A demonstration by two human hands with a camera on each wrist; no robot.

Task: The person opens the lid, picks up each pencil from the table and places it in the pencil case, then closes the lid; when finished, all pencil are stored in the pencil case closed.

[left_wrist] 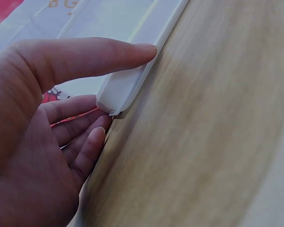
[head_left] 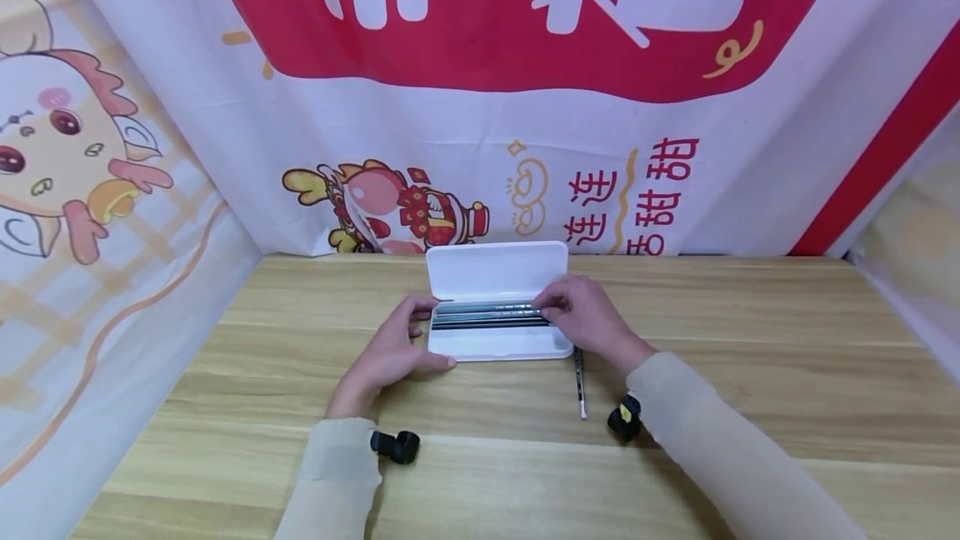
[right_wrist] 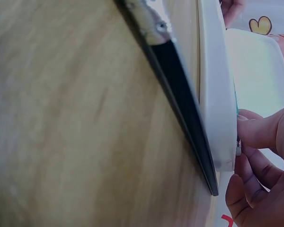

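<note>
A white pencil case (head_left: 501, 345) lies with its lid (head_left: 497, 269) raised at the back. Several pencils (head_left: 480, 317), teal and dark, lie side by side inside it. My left hand (head_left: 393, 344) holds the case's left end; in the left wrist view its thumb lies on the front edge and the fingertips touch the end wall. At the right end, my right hand (head_left: 585, 315) pinches the end of a pencil inside the case; the right wrist view shows its pale tip (right_wrist: 238, 147) below the thumb. A loose dark pencil (head_left: 580, 386) lies on the table near the case's right front corner.
The wood-grain table (head_left: 495, 473) stretches out around the case. A printed cloth (head_left: 480, 132) hangs behind the table's back edge, and another patterned cloth (head_left: 97, 273) hangs at the left. Small black cameras sit at both wrists.
</note>
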